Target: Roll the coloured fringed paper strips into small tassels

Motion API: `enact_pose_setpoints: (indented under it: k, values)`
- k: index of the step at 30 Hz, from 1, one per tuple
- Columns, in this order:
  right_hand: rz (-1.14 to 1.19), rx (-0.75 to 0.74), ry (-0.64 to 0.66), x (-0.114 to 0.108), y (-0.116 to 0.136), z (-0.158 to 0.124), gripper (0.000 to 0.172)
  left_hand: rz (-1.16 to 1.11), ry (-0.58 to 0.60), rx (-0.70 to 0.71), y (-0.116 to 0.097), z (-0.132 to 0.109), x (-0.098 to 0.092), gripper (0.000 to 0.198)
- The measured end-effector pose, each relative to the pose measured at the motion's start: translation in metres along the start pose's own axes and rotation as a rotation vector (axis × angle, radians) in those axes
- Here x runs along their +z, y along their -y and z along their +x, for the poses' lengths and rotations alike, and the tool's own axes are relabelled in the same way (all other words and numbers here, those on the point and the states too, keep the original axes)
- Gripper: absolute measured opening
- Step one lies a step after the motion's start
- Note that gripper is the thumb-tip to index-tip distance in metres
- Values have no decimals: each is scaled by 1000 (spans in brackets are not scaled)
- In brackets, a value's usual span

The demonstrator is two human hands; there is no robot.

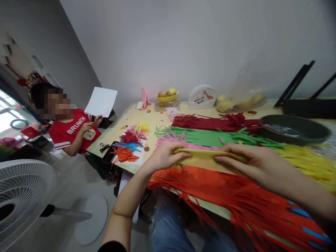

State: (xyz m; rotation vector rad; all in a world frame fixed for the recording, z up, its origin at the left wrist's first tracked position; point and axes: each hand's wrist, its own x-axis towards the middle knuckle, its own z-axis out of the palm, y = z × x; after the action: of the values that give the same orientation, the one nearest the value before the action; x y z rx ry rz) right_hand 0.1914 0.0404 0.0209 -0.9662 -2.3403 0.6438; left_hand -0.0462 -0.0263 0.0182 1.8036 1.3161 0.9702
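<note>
wall (pixel 162 42): plain, pale grey | floor (pixel 69 175): light grey | window (pixel 4 109), apparently: bright, far left

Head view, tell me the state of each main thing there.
Yellow strip, pinched by left hand and right hand
Orange paper, fringed, partly overhanging table
Green paper, fringed, lying flat
Dark red paper, fringed
Dark green bowl, upright
Yellow bowl, holding fruit
White sheet, raised, tilted
Fan, running or not unclear

The pale-yellow table (pixel 128 114) bears an orange fringe (pixel 210 180), green fringe (pixel 207 138) and dark bowl (pixel 296 138)
</note>
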Motion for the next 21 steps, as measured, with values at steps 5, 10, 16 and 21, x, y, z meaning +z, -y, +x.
enact_pose_setpoints:
  k: [5, 10, 16, 21]
  values:
    - [105, 60, 72, -3, -8, -1, 42, -32, -47, 12, 0, 3, 2, 30]
    - [136, 56, 34, -11, -9, -1, 37, 46, -118, -30, -3, 10, 4, 27]
    - [347, 67, -65, -14, -19, -1, 30, -245, -134, -182, 2, 25, 7, 36]
    - [692, 61, -109, -11, -25, -8, 23, -425, -221, -149, 1, 31, 13, 25]
